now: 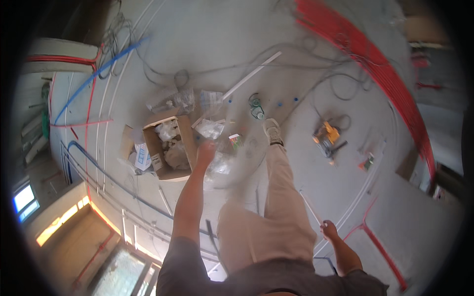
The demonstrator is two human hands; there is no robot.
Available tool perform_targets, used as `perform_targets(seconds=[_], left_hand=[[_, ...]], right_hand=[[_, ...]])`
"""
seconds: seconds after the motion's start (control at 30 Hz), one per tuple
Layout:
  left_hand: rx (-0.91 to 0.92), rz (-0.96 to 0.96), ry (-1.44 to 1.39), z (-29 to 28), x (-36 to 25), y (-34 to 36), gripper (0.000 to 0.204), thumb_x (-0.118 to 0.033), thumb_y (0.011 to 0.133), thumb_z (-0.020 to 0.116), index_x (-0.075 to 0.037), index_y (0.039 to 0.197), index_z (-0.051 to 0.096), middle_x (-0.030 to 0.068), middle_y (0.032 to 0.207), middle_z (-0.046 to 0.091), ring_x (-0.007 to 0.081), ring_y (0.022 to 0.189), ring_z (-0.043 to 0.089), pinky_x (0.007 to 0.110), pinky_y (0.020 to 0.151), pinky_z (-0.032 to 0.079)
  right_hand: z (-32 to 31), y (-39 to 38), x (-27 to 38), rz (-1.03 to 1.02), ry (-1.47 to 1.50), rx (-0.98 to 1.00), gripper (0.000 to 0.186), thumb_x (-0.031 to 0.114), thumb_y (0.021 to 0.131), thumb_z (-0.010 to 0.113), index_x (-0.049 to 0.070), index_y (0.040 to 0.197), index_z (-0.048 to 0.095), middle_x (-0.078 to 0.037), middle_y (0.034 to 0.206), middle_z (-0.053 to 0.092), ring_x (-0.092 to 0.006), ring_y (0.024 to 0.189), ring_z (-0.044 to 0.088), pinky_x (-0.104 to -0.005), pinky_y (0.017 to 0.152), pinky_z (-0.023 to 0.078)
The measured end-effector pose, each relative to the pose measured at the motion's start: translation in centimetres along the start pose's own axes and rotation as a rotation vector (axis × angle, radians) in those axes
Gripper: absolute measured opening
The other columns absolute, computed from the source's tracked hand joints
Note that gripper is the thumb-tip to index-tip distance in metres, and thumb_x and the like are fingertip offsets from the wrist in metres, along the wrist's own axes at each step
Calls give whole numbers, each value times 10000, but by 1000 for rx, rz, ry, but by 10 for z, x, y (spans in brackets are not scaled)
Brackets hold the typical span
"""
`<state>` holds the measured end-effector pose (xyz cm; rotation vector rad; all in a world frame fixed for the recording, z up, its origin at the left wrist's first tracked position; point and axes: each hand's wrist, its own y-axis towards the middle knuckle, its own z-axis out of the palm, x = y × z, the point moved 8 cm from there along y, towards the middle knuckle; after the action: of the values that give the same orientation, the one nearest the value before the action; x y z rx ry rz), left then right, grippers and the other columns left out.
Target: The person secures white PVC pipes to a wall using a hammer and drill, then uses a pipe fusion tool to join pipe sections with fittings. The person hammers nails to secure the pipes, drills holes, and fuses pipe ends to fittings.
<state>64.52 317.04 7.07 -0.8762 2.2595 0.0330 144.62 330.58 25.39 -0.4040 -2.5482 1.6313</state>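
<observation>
My left hand (206,151) hangs just off the right side of an open cardboard box (185,135). It is smeared, and its fingers do not show clearly. Inside the box lie clear plastic bags (176,156). More crumpled plastic packaging (211,129) lies on the floor by that hand, along with a small green and white packet (235,141). Out to the right, my right hand (329,230) is closed around the end of a thin white rod (311,207), which slants forward and left from it. My shoe (272,131) is planted ahead, near a green plastic bottle (256,107).
A yellow and black power tool (326,138) sits on the floor at right. Red conduits (368,52) run in a broad band along the upper right. Loose cables (222,69) cross the floor ahead, near a white strip (253,75). Blue pipe (98,74) stretches along the left.
</observation>
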Motion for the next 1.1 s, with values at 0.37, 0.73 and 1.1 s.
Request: perform_targets(seconds=[0.37,0.73,1.1], left_hand=[[150,-186,433,245,76,357,422,-47,883,593,-11,1302,564,250,1223,630,429,1146,641,533,943,536],[272,-187,370,312,58,390,424,-83,866,625,-51,1283,551,190,1184,642,379,1142,648,514,908,548],[653,-351,163,179,-172,373,327,-303,959,633,-47,1158,674,224,1102,731,437,1043,703,545,899,546]], right_hand=[[-136,76,108,362,402,183,556,177,1021,618,1,1524,458,-113,840,690,-138,442,502,-311,396,426],[-178,103,130,480,469,146,555,130,1024,581,12,1542,421,-123,841,678,-140,442,511,-306,382,445],[-190,106,187,344,498,264,380,209,1074,594,47,1416,553,-23,636,508,-134,423,439,-323,394,380]])
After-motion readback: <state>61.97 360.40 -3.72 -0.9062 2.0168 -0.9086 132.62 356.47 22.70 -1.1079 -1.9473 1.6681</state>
